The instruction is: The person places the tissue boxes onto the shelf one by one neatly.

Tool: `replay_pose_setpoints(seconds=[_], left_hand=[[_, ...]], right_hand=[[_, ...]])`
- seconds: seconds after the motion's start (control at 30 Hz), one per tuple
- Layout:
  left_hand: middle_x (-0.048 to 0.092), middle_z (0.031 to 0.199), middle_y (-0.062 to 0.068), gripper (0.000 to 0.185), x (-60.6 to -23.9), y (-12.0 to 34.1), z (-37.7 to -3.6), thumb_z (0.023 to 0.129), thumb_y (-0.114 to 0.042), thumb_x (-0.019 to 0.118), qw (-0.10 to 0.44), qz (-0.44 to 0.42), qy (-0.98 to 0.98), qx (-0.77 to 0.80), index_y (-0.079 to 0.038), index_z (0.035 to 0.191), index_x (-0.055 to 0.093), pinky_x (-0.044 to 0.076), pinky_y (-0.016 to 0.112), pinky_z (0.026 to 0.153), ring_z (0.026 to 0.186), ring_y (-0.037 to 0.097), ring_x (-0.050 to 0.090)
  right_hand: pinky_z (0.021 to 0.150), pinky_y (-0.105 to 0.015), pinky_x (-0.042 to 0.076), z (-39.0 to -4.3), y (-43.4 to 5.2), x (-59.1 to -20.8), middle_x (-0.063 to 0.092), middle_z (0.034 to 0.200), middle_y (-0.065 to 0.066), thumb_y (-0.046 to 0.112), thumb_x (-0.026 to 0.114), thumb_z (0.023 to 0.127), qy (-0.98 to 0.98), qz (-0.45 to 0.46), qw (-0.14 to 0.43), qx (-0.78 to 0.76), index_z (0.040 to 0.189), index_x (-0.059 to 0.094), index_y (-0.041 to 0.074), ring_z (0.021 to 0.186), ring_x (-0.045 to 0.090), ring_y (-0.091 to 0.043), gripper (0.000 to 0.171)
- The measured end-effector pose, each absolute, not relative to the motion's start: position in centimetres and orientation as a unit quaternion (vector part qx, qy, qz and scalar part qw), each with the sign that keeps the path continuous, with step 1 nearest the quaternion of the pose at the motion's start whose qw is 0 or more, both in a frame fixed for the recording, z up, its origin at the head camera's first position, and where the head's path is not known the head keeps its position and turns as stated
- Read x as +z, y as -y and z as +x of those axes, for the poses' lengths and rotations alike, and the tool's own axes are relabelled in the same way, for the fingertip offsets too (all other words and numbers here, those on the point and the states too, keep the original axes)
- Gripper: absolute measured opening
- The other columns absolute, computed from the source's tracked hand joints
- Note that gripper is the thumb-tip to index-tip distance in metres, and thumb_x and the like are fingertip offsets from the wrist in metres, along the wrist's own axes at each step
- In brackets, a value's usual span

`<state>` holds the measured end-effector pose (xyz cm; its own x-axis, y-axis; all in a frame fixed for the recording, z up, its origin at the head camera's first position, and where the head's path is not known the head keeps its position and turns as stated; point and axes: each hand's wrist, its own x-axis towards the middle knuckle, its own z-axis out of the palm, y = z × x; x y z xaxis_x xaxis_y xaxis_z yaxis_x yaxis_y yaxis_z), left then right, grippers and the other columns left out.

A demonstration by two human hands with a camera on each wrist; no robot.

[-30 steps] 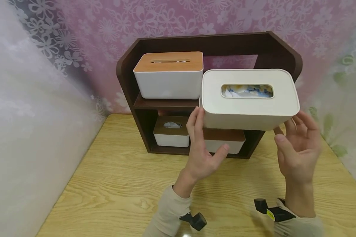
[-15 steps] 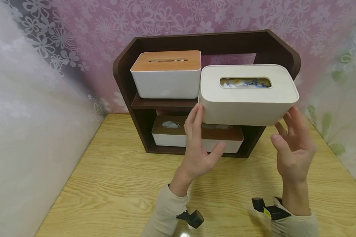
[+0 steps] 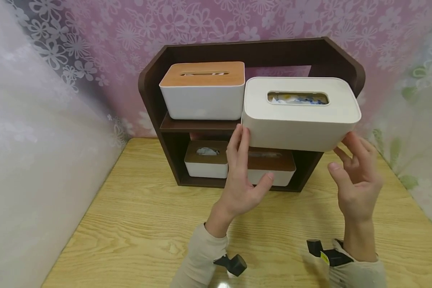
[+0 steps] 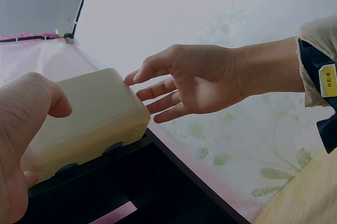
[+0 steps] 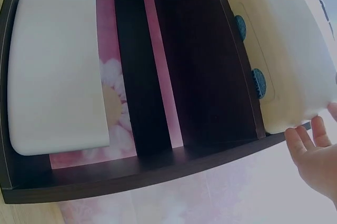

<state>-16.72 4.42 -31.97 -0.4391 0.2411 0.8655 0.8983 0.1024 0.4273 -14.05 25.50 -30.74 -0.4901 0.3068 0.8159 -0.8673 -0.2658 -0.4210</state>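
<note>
A cream tissue box [image 3: 302, 134] with a slot in its lid sits at the front right of the dark brown shelf unit's upper board [image 3: 201, 126]. Patterned tissue shows inside the slot. Straight fingers of my left hand [image 3: 239, 188] touch the box's left end, thumb held away from it. At the other end, the fingertips of my right hand [image 3: 358, 192] touch the lower right corner, its thumb also apart. In the right wrist view, round teal feet [image 5: 258, 83] under the box meet the board's edge.
A white box with an orange wood lid [image 3: 205, 100] stands left on the upper board. Below are a white box with a brown lid [image 3: 206, 170] and a wider one with a reddish-brown lid [image 3: 277, 178]. Flowered walls [image 3: 216, 20] surround the wooden table [image 3: 147, 224].
The cream box has moved slightly up and back toward the shelf, its front face now showing more. Both hands have gone with it, the right hand shifting a little left.
</note>
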Motion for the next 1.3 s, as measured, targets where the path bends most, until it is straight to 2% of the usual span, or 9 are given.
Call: replay_pose_setpoints(seconds=[0.2, 0.57, 0.87, 1.13, 1.3], left_hand=[[0.004, 0.156, 0.026, 0.091, -31.9, -4.6, -16.9, 0.085, -0.005, 0.062, 0.327, -0.424, 0.671, -0.512, 0.005, 0.157, 0.006, 0.023, 0.050, 0.117, 0.147, 0.036, 0.012], [-0.001, 0.163, 0.025, 0.090, -32.1, -4.4, -17.2, 0.089, -0.008, 0.061, 0.337, -0.435, 0.687, -0.474, 0.002, 0.158, 0.005, 0.015, 0.055, 0.117, 0.149, 0.039, 0.008], [-0.004, 0.162, 0.026, 0.087, -32.1, -3.9, -17.3, 0.091, -0.009, 0.062, 0.323, -0.436, 0.719, -0.435, 0.002, 0.157, 0.008, 0.012, 0.056, 0.118, 0.150, 0.038, 0.004], [-0.003, 0.161, 0.027, 0.084, -31.3, -3.6, -17.5, 0.089, -0.007, 0.062, 0.310, -0.427, 0.743, -0.412, 0.005, 0.155, 0.013, 0.015, 0.054, 0.118, 0.150, 0.038, 0.005], [0.000, 0.161, 0.027, 0.079, -30.7, -3.5, -17.4, 0.091, -0.008, 0.060, 0.290, -0.421, 0.744, -0.429, 0.005, 0.155, 0.014, 0.020, 0.053, 0.116, 0.149, 0.037, 0.005]], right_hand=[[0.102, -0.034, 0.046, -14.2, -26.1, -31.3, 0.051, 0.134, -0.026, -0.023, 0.059, 0.077, 0.460, 0.314, 0.385, 0.736, 0.125, 0.055, -0.020, 0.126, 0.048, -0.035, 0.048], [0.112, -0.034, 0.035, -14.2, -26.2, -31.5, 0.036, 0.153, -0.025, -0.020, 0.060, 0.080, 0.544, 0.315, 0.358, 0.690, 0.135, 0.049, -0.016, 0.144, 0.031, -0.034, 0.057], [0.113, -0.031, 0.035, -14.3, -26.6, -31.2, 0.038, 0.151, -0.022, -0.017, 0.061, 0.082, 0.621, 0.291, 0.377, 0.622, 0.136, 0.048, -0.018, 0.139, 0.038, -0.032, 0.055], [0.106, -0.022, 0.039, -14.2, -26.4, -30.3, 0.041, 0.144, -0.007, -0.019, 0.061, 0.080, 0.737, 0.197, 0.396, 0.511, 0.138, 0.052, -0.009, 0.129, 0.043, -0.020, 0.060], [0.104, -0.021, 0.039, -14.2, -26.2, -29.9, 0.041, 0.143, -0.006, -0.018, 0.062, 0.079, 0.741, 0.187, 0.406, 0.501, 0.139, 0.052, -0.008, 0.127, 0.044, -0.018, 0.062]])
